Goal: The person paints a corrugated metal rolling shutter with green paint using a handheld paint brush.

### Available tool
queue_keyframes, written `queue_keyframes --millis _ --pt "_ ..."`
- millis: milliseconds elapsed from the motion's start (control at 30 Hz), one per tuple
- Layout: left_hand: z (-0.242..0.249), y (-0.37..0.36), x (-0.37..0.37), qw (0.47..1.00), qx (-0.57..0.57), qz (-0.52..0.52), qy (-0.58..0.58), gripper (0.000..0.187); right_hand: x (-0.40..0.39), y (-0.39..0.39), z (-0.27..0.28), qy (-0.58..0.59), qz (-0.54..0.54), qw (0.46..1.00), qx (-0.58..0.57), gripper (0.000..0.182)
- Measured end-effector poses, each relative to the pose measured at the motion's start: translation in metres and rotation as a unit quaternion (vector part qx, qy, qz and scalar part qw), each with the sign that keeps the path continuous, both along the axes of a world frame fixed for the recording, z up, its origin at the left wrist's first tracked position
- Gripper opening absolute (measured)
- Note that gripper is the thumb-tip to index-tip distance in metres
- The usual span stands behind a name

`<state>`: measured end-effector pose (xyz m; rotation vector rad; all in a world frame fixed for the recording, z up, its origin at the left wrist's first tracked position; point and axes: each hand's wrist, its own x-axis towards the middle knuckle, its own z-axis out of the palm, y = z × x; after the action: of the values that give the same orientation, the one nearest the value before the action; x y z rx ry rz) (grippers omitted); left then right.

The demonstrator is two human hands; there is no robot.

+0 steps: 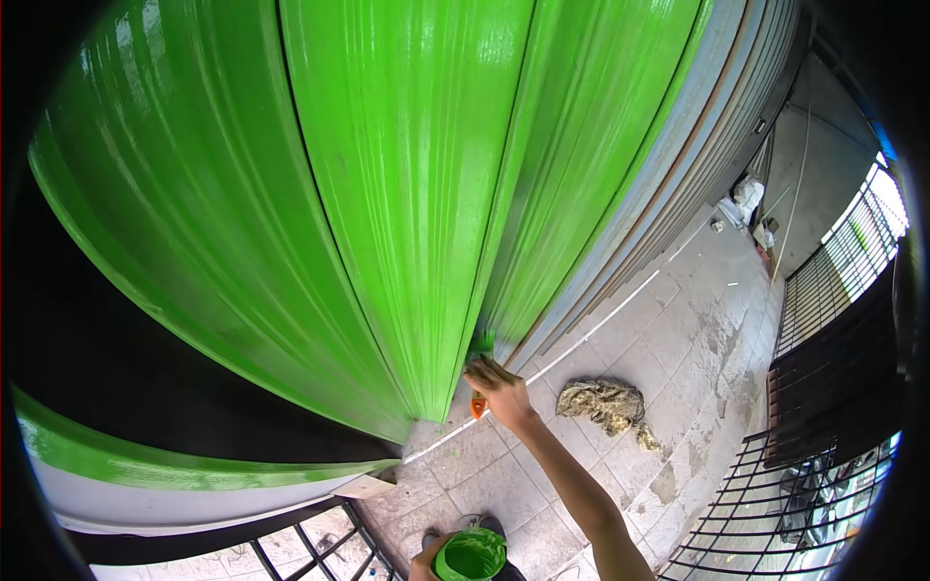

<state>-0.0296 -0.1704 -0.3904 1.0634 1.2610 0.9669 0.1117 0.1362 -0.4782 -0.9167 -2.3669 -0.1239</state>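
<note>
My right hand [500, 389] is closed round a paintbrush [478, 405] with an orange handle end. Its green-coated bristles touch the lower part of a tall ribbed panel [417, 194], next to a strip of grey surface. The panel is covered in wet-looking bright green paint with streaks running up and down. At the bottom of the view, my left hand [424, 564] grips a paint container [472, 556] with green paint inside and smeared on its rim. Most of the left hand's fingers are hidden behind the container.
A crumpled, stained cloth [603, 405] lies on the tiled floor [697, 329] right of my arm. Grey unpainted panel ribs [668, 179] continue to the right. Black metal grilles [746, 523] stand at the lower right and lower left. Assorted items [744, 198] sit by the far wall.
</note>
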Motion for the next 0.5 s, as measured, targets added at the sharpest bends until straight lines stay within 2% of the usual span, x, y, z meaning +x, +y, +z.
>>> queue_keyframes --millis 67,100,200,300,333,433,500 --pt "-0.005 -0.005 0.001 1.000 0.011 0.013 0.010 0.098 0.002 -0.001 0.007 -0.008 0.004 0.999 -0.041 0.027" --pt "-0.007 -0.008 0.002 1.000 0.016 0.019 0.015 0.098 0.002 0.003 0.011 0.007 0.006 1.000 -0.004 0.026" --pt "-0.010 -0.013 0.004 0.996 -0.026 0.052 -0.073 0.096 0.000 0.022 0.061 0.053 0.006 0.995 0.084 0.023" --pt "0.016 -0.002 0.005 0.990 -0.062 0.045 -0.121 0.097 -0.004 0.019 0.116 0.103 0.009 0.980 0.168 0.022" --pt "0.011 -0.003 0.005 0.994 -0.042 0.038 -0.092 0.098 -0.004 0.016 0.121 0.130 0.014 0.970 0.205 0.021" --pt "-0.009 -0.007 0.006 1.000 -0.003 0.018 -0.025 0.101 -0.005 0.009 0.109 0.135 -0.014 0.964 0.229 0.019" --pt "-0.012 -0.008 0.005 1.000 0.001 0.010 -0.009 0.102 -0.001 0.010 0.077 0.090 -0.022 0.976 0.197 0.020"
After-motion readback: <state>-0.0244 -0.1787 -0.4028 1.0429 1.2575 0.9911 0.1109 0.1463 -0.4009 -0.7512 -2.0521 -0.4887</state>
